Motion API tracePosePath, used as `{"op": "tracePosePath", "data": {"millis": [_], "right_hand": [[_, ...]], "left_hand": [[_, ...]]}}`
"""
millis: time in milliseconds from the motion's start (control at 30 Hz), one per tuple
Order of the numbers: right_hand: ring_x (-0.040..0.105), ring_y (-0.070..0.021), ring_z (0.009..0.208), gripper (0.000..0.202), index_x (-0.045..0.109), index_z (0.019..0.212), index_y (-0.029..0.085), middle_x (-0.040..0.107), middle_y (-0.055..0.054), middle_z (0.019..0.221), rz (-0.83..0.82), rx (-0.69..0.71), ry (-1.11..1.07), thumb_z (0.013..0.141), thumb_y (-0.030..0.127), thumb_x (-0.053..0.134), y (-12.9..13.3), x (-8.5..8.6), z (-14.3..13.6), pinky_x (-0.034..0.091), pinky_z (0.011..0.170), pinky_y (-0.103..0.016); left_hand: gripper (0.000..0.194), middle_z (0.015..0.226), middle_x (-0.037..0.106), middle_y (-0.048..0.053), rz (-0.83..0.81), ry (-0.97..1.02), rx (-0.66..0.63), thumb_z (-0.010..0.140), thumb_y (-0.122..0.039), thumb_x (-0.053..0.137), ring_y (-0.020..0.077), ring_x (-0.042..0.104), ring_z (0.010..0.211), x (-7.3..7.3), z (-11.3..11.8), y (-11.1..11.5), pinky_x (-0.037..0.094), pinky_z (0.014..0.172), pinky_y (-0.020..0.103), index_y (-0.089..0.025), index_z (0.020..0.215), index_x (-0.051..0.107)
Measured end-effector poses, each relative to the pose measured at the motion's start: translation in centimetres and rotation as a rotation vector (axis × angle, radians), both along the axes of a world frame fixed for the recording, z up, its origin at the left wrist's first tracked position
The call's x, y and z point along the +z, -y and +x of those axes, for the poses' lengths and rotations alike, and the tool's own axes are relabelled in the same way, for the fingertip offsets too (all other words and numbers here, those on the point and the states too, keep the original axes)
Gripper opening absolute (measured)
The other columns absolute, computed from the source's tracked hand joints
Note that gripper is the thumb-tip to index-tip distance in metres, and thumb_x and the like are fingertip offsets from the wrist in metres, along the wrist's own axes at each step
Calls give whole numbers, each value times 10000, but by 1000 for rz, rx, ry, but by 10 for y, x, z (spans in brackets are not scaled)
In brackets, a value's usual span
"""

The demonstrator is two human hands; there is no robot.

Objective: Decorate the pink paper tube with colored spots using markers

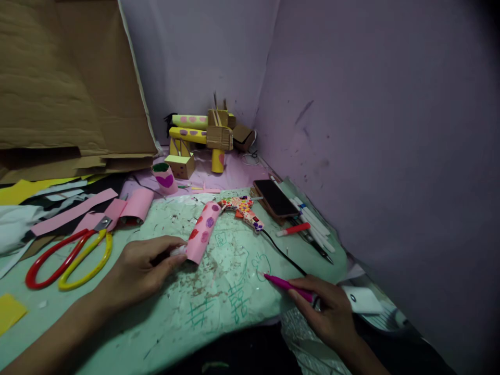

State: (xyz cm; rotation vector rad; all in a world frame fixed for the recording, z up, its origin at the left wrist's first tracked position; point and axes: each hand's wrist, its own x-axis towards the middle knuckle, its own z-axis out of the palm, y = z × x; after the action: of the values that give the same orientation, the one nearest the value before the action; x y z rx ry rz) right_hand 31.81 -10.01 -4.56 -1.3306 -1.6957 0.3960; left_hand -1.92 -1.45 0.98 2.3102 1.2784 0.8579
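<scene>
My left hand has its thumb and fingers closed on the near end of a pink paper tube with red and purple spots; something whitish shows between the fingertips. The tube lies slanted on the green table cover. In my right hand is a magenta marker, its tip pointing left, near green drawings on the cover. Just beyond the tube lies a flower-patterned glue gun with a black cord.
Red-and-yellow scissors and paper strips lie at left. A phone, a red marker and white markers are at right. Behind stand a pink cup-like tube, yellow cardboard pieces and a large cardboard sheet.
</scene>
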Motion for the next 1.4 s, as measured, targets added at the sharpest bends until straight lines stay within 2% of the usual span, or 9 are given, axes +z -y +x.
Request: {"op": "tracePosePath", "data": {"millis": [300, 600, 800, 967, 1133, 1233, 1333, 1400], "right_hand": [[608, -155, 579, 351, 675, 1027, 321, 651, 9, 705, 27, 198, 64, 770, 84, 654, 1, 2, 5, 482, 488, -290], [567, -145, 575, 580, 586, 1219, 379, 633, 12, 719, 138, 279, 227, 759, 25, 592, 3, 0, 12, 442, 490, -267], [525, -135, 518, 538, 629, 1169, 344, 599, 11, 652, 245, 270, 304, 750, 14, 556, 2, 3, 9, 406, 452, -244], [538, -133, 524, 480, 676, 1097, 327, 610, 9, 642, 238, 269, 301, 746, 22, 559, 2, 2, 10, 409, 461, -242], [563, -142, 553, 527, 648, 1151, 351, 636, 6, 679, 188, 295, 265, 753, 16, 565, 3, 0, 12, 426, 474, -256], [588, -145, 562, 474, 650, 1134, 353, 653, 11, 701, 113, 205, 123, 771, 51, 606, 3, 5, 6, 460, 478, -257], [633, -165, 619, 276, 700, 997, 333, 690, 4, 747, 63, 0, -64, 783, 165, 658, -3, 15, -12, 506, 533, -276], [651, -174, 648, 173, 716, 921, 323, 701, 2, 762, 44, -73, -202, 786, 228, 666, -10, 24, -31, 523, 561, -278]], "left_hand": [[172, 749, 732, 25, 16, 7, -12, 850, -319, 556, 133, 607, 561, -2, -1, 1, 456, 513, 231, -212, 895, 683], [179, 730, 730, 19, 19, -10, -8, 850, -325, 555, 128, 600, 541, 1, 0, 1, 456, 505, 225, -208, 891, 685], [179, 770, 739, 33, 34, -11, -5, 848, -324, 569, 135, 609, 559, -2, -1, 2, 463, 507, 231, -202, 915, 682], [171, 758, 738, 23, 17, 16, 9, 834, -317, 577, 130, 602, 548, 0, 0, 2, 460, 498, 229, -213, 897, 696], [155, 775, 747, 35, 17, 32, -4, 838, -303, 583, 148, 640, 584, 1, 0, 1, 477, 509, 236, -214, 890, 698], [138, 804, 753, 28, 47, 88, -52, 833, -244, 595, 158, 681, 666, 4, 3, 2, 514, 575, 233, -223, 924, 696], [192, 833, 746, 32, 33, 138, -160, 852, -177, 557, 147, 684, 703, 8, 9, 8, 518, 615, 227, -218, 987, 686], [209, 805, 730, 22, -25, 163, -204, 868, -163, 530, 126, 661, 659, 9, 13, 12, 508, 606, 222, -215, 1008, 677]]}}
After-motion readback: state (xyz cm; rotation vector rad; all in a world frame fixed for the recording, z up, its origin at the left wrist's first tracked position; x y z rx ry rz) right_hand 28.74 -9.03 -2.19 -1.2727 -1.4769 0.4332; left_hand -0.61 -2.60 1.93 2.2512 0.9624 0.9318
